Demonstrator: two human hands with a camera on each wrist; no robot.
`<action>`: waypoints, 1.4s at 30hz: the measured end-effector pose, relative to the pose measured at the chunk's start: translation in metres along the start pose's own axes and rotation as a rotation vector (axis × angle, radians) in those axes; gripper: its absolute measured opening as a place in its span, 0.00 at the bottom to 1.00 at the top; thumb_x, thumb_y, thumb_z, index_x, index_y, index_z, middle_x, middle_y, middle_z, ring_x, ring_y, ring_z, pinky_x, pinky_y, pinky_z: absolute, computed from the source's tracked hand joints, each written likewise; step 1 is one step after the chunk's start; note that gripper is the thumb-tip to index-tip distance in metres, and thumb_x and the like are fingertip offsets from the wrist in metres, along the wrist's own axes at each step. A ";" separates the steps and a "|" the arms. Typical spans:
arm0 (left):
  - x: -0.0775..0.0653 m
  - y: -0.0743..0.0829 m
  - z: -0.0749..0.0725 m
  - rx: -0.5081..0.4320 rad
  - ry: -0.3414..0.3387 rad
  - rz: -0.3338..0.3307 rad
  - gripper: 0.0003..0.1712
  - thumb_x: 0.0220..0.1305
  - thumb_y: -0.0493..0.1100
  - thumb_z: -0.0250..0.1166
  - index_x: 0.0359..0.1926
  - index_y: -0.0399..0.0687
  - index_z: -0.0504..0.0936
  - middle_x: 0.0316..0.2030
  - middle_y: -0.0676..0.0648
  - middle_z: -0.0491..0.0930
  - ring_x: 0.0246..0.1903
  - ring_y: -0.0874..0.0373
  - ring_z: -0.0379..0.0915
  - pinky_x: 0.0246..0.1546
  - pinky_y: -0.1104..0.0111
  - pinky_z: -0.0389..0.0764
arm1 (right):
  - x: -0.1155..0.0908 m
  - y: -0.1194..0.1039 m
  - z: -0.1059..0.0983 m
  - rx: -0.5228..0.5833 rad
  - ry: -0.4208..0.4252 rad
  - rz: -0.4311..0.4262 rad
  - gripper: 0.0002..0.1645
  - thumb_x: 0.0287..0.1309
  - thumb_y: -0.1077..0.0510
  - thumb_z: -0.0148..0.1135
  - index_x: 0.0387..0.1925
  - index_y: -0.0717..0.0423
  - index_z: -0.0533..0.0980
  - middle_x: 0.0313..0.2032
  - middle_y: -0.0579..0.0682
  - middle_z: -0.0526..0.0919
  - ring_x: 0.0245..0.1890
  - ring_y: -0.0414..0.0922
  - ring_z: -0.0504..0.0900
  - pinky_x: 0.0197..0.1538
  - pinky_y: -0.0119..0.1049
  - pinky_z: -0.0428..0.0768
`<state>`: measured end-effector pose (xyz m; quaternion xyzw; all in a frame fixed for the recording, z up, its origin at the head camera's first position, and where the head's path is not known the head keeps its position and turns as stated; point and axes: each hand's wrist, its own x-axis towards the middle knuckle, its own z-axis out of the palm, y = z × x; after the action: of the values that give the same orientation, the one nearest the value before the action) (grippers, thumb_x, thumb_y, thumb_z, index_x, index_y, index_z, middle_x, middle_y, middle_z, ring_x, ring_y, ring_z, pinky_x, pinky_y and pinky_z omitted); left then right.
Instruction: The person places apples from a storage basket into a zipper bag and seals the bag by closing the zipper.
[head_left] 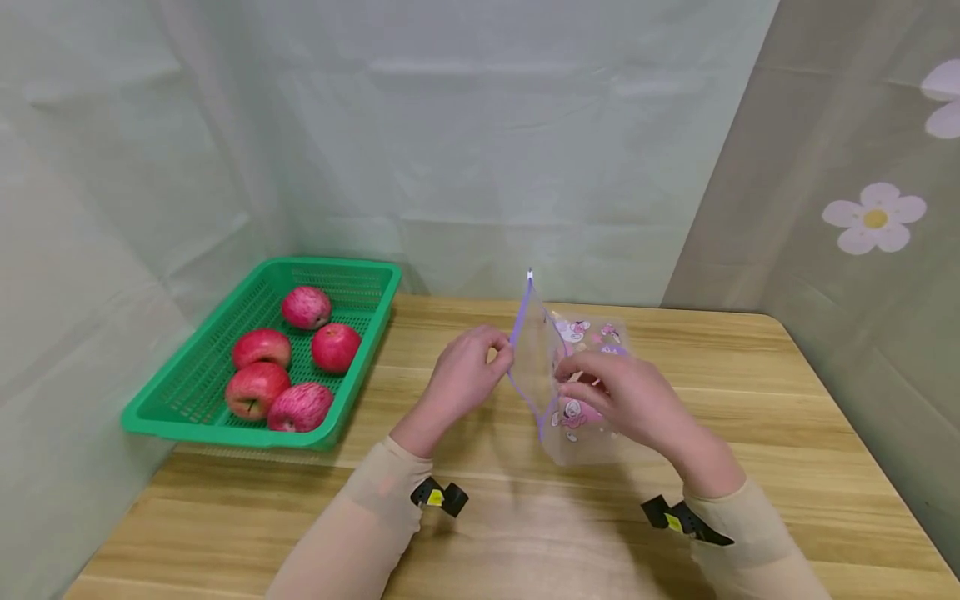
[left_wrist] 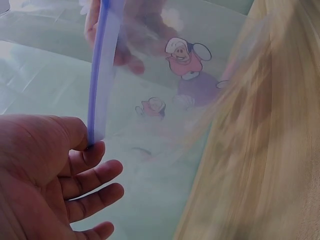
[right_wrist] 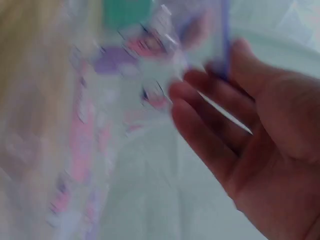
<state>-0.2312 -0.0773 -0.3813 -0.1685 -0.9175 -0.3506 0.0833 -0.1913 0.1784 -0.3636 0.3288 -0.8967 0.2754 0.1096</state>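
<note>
A clear zip bag printed with pink and purple cartoon figures stands on the table with its mouth spread apart. My left hand pinches one side of the purple zip edge between thumb and forefinger, the other fingers loosely bent. On the opposite side, my right hand pinches the other edge between thumb and fingers. A white slider sits at the far end of the zip. In the right wrist view the bag is blurred, its printed side beside my fingertips.
Left of the hands, a green plastic basket holds several red apples. The wooden table ends at a pale cloth hung behind it. A flower-printed curtain hangs along the right side.
</note>
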 end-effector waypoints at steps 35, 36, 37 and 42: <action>0.003 -0.014 -0.003 0.071 -0.020 -0.020 0.08 0.75 0.39 0.64 0.35 0.47 0.86 0.44 0.47 0.87 0.39 0.52 0.76 0.39 0.59 0.78 | 0.012 -0.014 -0.035 0.089 0.173 0.328 0.06 0.76 0.59 0.65 0.45 0.52 0.87 0.30 0.44 0.85 0.27 0.44 0.82 0.32 0.38 0.77; 0.003 -0.013 -0.002 0.071 -0.027 -0.008 0.08 0.75 0.38 0.64 0.35 0.47 0.85 0.46 0.47 0.87 0.40 0.52 0.77 0.40 0.59 0.78 | 0.012 -0.015 -0.035 0.090 0.156 0.341 0.08 0.74 0.61 0.63 0.50 0.53 0.85 0.30 0.44 0.85 0.27 0.44 0.81 0.33 0.39 0.76; 0.003 -0.013 -0.002 0.072 -0.030 0.000 0.08 0.75 0.39 0.64 0.34 0.47 0.85 0.46 0.46 0.87 0.41 0.52 0.77 0.41 0.59 0.79 | 0.013 -0.015 -0.035 0.095 0.140 0.353 0.13 0.73 0.62 0.60 0.55 0.54 0.82 0.31 0.45 0.84 0.27 0.44 0.80 0.33 0.40 0.75; 0.002 -0.012 -0.002 0.088 -0.020 0.030 0.09 0.75 0.39 0.64 0.33 0.48 0.84 0.47 0.47 0.87 0.43 0.51 0.79 0.46 0.56 0.81 | 0.015 -0.016 -0.036 0.089 0.083 0.407 0.21 0.70 0.62 0.58 0.63 0.57 0.74 0.28 0.44 0.83 0.25 0.45 0.73 0.35 0.43 0.71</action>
<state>-0.2375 -0.0868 -0.3871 -0.1820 -0.9301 -0.3070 0.0868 -0.1916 0.1810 -0.3222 0.1337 -0.9263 0.3445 0.0737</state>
